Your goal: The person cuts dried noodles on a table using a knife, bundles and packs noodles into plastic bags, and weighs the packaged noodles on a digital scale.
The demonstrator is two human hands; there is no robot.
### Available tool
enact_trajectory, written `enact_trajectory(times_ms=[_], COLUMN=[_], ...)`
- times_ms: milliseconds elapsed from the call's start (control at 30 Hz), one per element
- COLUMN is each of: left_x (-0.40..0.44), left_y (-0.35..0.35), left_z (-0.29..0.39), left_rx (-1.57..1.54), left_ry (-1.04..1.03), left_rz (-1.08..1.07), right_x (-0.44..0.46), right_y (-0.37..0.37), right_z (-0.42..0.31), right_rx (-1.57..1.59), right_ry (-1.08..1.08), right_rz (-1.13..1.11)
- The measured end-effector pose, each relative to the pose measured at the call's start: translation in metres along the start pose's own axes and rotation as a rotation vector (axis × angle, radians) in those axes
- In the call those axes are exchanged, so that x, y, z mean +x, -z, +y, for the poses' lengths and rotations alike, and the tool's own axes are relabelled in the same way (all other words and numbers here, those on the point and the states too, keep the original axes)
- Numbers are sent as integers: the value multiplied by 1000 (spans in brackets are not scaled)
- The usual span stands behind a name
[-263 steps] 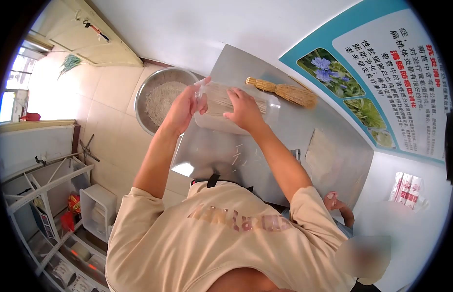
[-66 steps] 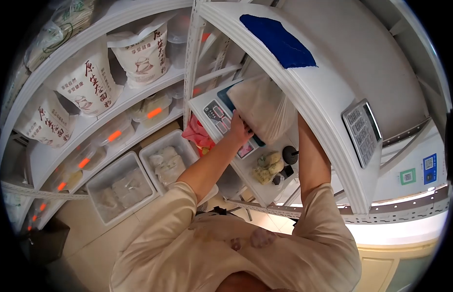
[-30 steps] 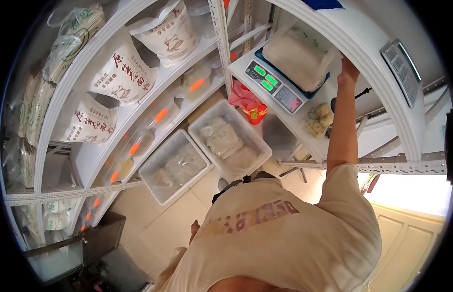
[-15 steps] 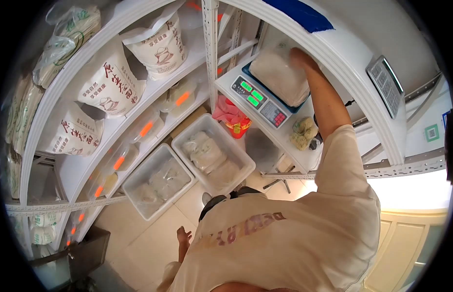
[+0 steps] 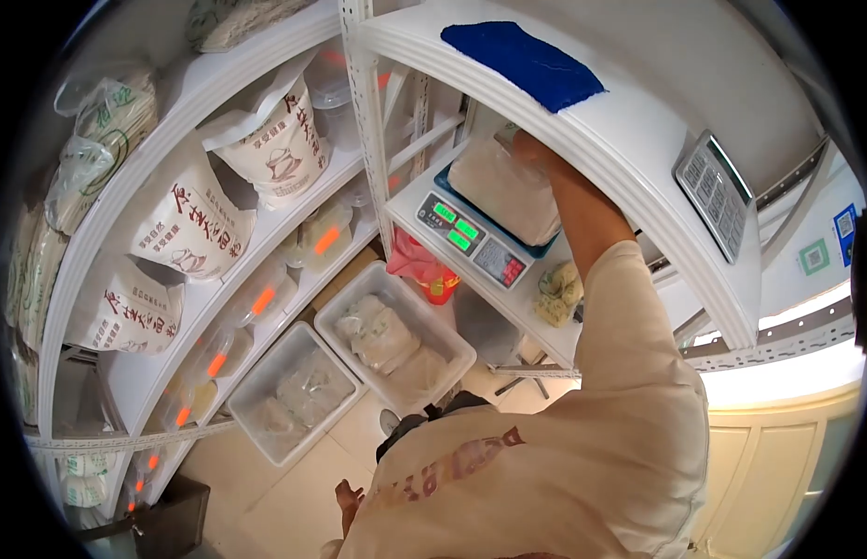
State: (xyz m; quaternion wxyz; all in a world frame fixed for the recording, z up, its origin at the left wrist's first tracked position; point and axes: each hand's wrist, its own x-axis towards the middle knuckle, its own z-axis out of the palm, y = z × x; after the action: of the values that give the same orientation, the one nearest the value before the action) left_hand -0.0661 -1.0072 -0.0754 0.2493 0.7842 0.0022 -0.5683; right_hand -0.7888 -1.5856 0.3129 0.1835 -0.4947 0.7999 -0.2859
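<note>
A clear plastic bag of pale contents (image 5: 503, 191) lies on the blue tray of a digital scale (image 5: 469, 240), whose display glows green. My right arm reaches under the upper shelf, and my right hand (image 5: 530, 149) is at the far end of the bag; its fingers are hidden or too blurred to make out. Low at my side, my left hand (image 5: 349, 496) hangs over the floor with its fingers apart, holding nothing. Beside the scale sits a yellowish bundle (image 5: 558, 293).
White printed sacks (image 5: 193, 219) stand on the left shelves, above lidded tubs with orange labels. Two white bins (image 5: 294, 393) of bagged goods are on the floor. A calculator (image 5: 715, 197) and a blue cloth (image 5: 525, 63) lie on the upper shelf.
The view has moved from a metal table to the shelves. My left hand has left the bag and dropped to my side. The bag now lies on the scale, whose display is lit.
</note>
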Motion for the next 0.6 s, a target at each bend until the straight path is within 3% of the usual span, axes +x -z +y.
enact_trajectory(times_ms=[133,267,333,367,600], left_x=[-12,9,6,3,8], left_y=[-11,-13,-6,-14,1], left_z=[10,-18,-14,-21,-20], left_rx=[176,-129,1196,1117,1158], left_ry=[-130,-164,-1012,-1046,-940], left_rz=[-7,48,6,157,26], right_x=[4,5,7,6,3], right_y=[-15,-20,-20,-19,-19], right_z=[4,8,9,10,16], right_rx=[26,52,69,73,77], right_ry=[-120,-160,-164,-170,-179], right_rz=[-208,-265,-257,-254,-247])
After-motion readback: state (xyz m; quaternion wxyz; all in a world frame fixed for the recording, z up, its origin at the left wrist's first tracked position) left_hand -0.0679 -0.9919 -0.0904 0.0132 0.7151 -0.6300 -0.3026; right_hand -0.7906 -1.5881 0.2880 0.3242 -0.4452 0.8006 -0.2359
